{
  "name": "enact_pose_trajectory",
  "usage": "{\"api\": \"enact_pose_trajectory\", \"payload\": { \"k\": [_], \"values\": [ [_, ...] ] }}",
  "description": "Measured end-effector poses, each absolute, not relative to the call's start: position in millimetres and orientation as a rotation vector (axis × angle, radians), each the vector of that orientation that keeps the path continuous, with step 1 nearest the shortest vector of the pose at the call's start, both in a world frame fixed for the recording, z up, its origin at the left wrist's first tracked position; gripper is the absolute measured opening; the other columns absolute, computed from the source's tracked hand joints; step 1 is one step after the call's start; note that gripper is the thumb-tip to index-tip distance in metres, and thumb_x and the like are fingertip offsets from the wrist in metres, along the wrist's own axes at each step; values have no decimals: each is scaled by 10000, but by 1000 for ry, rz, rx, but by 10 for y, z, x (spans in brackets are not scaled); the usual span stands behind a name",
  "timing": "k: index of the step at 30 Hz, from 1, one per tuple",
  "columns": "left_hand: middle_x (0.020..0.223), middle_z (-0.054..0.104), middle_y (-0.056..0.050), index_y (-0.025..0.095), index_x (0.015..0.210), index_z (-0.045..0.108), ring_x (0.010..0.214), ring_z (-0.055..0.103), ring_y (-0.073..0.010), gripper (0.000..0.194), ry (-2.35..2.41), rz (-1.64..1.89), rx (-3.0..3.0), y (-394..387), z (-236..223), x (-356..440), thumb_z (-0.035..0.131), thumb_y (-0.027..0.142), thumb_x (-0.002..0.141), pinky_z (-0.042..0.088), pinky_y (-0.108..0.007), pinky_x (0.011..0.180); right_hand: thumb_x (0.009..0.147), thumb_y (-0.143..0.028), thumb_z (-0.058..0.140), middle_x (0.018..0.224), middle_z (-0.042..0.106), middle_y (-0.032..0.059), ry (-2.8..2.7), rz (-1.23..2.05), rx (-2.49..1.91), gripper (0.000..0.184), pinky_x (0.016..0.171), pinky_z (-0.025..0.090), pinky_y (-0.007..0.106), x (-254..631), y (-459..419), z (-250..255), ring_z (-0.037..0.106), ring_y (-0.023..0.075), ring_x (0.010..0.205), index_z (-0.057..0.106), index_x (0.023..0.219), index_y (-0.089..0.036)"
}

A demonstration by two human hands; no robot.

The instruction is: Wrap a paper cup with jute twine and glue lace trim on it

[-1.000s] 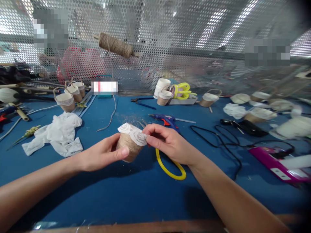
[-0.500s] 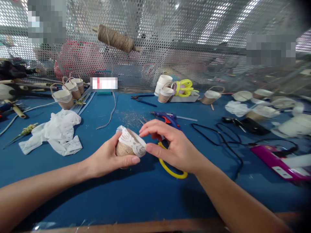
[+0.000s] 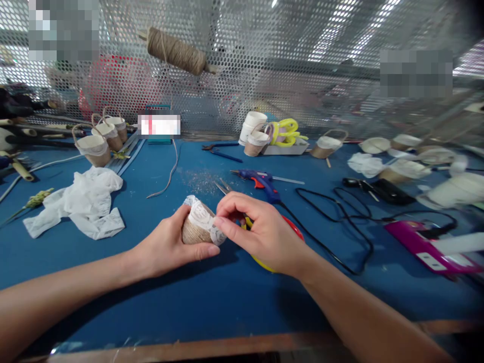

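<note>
My left hand (image 3: 172, 247) is wrapped around a small twine-covered cup (image 3: 193, 233) with a white lace band (image 3: 203, 220) round its rim, held tilted just above the blue table (image 3: 212, 302). My right hand (image 3: 260, 229) is closed in a pinch on the lace at the cup's right edge. Under my right hand lie scissors with yellow and red handles (image 3: 295, 233), their blades (image 3: 223, 187) pointing away. A blue glue gun (image 3: 260, 180) lies just beyond my fingers.
A black cord (image 3: 333, 222) loops right of my hand toward a pink device (image 3: 427, 247). White lace cloth (image 3: 81, 201) lies at left, finished little baskets (image 3: 94, 150) behind it. A twine spool (image 3: 176, 50) hangs on the mesh wall. More cups (image 3: 255, 133) stand at the back.
My right hand first let go of the lace with its fingers apart, then closed in a pinch on it again. The cup tipped lower in my left hand.
</note>
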State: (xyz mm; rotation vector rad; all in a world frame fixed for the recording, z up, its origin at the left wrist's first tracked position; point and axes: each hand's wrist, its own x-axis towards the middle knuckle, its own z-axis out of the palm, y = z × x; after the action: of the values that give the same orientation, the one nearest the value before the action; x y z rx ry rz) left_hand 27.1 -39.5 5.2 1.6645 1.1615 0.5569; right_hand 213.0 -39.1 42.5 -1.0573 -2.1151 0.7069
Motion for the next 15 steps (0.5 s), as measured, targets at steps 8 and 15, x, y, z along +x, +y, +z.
{"api": "enact_pose_trajectory", "payload": {
  "k": [8, 15],
  "values": [
    [752, 533, -3, 160, 960, 444, 619, 466, -130, 555, 1160, 541, 1668, -395, 52, 277, 669, 557, 645, 384, -227, 513, 840, -219, 516, 685, 523, -8, -2139, 721, -1066, 152, 584, 392, 243, 2135, -376, 417, 469, 102, 624, 502, 695, -176],
    [803, 544, -24, 152, 1013, 443, 668, 474, -150, 602, 1165, 527, 1670, -393, 61, 275, 664, 570, 642, 387, -241, 547, 882, -245, 461, 708, 563, 6, -2111, 745, -1132, 189, 596, 414, 247, 2146, -362, 427, 502, 112, 648, 530, 720, -176]
  ]
}}
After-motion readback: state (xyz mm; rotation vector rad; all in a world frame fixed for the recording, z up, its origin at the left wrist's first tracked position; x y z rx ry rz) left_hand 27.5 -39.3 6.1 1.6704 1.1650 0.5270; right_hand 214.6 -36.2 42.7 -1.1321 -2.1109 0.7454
